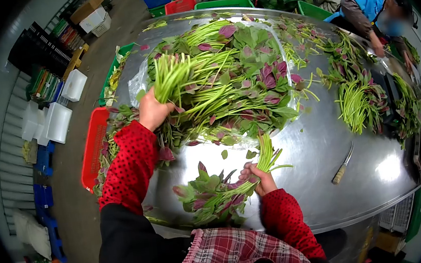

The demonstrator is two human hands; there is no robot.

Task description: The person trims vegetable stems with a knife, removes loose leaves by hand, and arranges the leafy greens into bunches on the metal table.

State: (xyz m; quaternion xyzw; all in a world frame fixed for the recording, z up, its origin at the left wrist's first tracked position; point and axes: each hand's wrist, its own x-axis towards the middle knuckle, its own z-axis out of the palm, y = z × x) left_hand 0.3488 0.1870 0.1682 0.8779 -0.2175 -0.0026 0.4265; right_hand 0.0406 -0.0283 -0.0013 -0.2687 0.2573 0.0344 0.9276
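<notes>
A bunch of green-stemmed leaves (pixel 171 76) is gripped in the left hand (pixel 153 110) above the left part of the pile, its cut stems pointed upward and its leaves hanging below the wrist. The left fingers are wrapped around the stems, with the thumb laid across the near side; the tips are partly hidden. A smaller bunch (pixel 209 196) is held low over the near edge of the tabletop (pixel 318 135) by the right hand (pixel 261 178), its fingers curled and pinching the stems, which are fanned to the upper right while the green and purple leaves are spread to the left. Between and beyond the hands, a large pile of greens (pixel 226 81) is heaped on a clear plastic sheet (pixel 136 83), with its stems and purple-tinged leaves mixed together. To the right, a knife (pixel 344 164) is left lying on bare metal, its handle turned toward the near edge. A red basket (pixel 94 151) is set against the left side, with a green crate (pixel 112 72) placed beyond it. At the far right, more greens (pixel 359 103) are laid near a co-worker (pixel 361 7), by whom the surface is leaned over.
</notes>
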